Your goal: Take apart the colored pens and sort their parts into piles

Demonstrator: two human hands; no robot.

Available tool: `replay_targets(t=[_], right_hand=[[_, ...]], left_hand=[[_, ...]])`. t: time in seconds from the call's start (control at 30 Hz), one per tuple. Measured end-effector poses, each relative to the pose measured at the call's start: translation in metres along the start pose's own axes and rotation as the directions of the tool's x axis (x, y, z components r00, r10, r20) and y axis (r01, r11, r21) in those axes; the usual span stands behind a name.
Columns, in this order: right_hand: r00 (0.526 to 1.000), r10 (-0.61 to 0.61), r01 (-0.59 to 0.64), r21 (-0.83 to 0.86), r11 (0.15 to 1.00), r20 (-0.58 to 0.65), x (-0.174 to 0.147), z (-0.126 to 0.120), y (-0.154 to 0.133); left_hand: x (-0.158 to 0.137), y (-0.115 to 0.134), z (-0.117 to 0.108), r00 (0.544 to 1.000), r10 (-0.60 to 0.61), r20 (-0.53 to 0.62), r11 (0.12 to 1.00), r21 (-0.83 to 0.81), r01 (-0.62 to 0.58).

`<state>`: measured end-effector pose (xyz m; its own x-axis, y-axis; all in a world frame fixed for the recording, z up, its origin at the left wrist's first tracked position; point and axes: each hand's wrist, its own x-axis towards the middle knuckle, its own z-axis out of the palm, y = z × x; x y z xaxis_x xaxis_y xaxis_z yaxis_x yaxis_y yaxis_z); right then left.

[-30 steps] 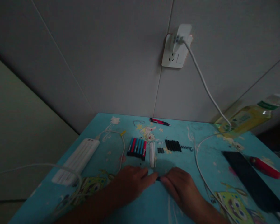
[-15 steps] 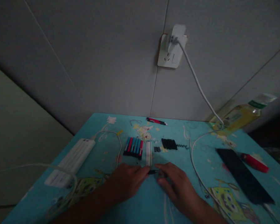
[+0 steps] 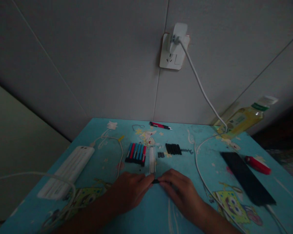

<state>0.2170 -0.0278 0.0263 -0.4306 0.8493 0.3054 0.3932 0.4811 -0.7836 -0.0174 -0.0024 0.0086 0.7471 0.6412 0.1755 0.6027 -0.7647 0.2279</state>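
Observation:
My left hand [image 3: 133, 190] pinches one end of a black pen part [image 3: 156, 181] low over the table. The fingers of my right hand [image 3: 179, 190] are closed on its other end, and only its short middle shows. Just beyond my fingertips lies a row of thin white pen refills [image 3: 152, 160]. To their left is a row of blue and red pen barrels [image 3: 136, 151] with black ends. On their right are small dark pieces [image 3: 160, 155], too small to name. Farther right sit black tube-like grips [image 3: 173, 149] beside a line of small springs [image 3: 187, 151].
A red and black pen [image 3: 160, 125] lies near the wall. At left is a white power strip [image 3: 67, 172] with cords. On the right are a dark phone-like slab [image 3: 246, 178], a red object [image 3: 258, 165] and a tilted bottle of yellow liquid [image 3: 244, 120]. A white cable [image 3: 197, 76] hangs from the wall socket.
My right fingers have closed on the pen part's right end, covering the silver tip that showed before. My left hand keeps its pinch. The whole view has shifted slightly.

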Motion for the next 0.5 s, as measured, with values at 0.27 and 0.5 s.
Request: replay_targets(t=[0.27, 0.5], right_hand=[[0.993, -0.12, 0.117, -0.13, 0.985, -0.013, -0.001, -0.003, 0.003], [0.976, -0.079, -0.036, -0.507, 0.861, -0.205, 0.005, -0.062, 0.045]], left_hand=[[0.0, -0.002, 0.002, 0.999, 0.014, -0.051, 1.0, -0.01, -0.014], [0.001, -0.003, 0.001, 0.997, 0.008, -0.082, 1.0, -0.024, -0.01]])
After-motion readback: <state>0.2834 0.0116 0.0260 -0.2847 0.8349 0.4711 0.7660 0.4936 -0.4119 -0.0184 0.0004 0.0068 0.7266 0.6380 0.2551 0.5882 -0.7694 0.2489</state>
